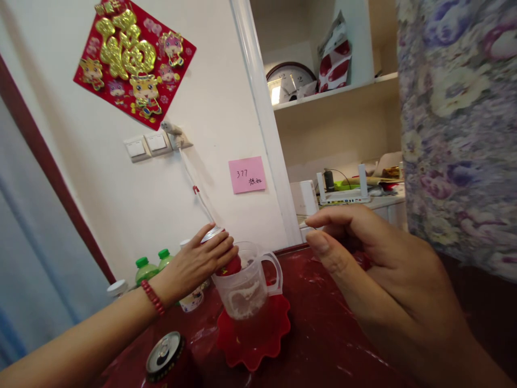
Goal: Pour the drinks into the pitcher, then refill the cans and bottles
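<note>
Beneath the white wall [121, 215], red table [331, 334] bears jug [248, 291].

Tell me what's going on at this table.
A person's left hand grips a red can, tilted with its top against the rim of a clear jug. The jug stands on a scalloped red mat on the dark red table. The right hand is raised nearer the camera, thumb and forefinger pinched; whether it holds anything is unclear. A second can stands by the left forearm, with green-capped bottles behind.
</note>
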The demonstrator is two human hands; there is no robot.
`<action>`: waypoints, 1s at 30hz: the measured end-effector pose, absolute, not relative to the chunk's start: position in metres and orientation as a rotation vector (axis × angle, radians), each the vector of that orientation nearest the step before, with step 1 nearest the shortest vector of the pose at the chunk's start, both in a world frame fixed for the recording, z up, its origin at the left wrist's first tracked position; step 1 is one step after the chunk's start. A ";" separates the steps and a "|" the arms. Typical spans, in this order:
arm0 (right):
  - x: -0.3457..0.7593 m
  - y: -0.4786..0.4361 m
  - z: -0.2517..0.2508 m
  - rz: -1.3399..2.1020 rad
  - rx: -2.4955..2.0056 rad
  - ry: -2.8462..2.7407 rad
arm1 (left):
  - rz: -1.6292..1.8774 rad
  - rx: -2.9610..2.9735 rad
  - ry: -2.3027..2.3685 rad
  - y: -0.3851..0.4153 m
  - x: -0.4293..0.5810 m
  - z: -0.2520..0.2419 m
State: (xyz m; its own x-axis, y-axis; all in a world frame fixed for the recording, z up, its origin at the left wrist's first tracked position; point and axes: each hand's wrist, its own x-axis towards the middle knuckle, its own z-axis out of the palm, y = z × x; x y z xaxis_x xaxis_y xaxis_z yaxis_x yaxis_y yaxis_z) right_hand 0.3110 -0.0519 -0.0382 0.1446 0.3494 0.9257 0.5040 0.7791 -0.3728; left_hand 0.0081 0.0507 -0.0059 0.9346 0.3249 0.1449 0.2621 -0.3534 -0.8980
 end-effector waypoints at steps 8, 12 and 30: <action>0.311 -0.050 -0.039 -0.146 -0.748 -1.468 | 0.047 -1.949 -0.428 0.052 0.007 -0.007; 0.310 -0.050 -0.039 -0.148 -0.747 -1.477 | 0.029 -1.962 -0.418 0.052 0.007 -0.007; 0.316 -0.051 -0.039 -0.201 -0.783 -1.570 | 0.014 -1.985 -0.585 0.055 0.000 -0.011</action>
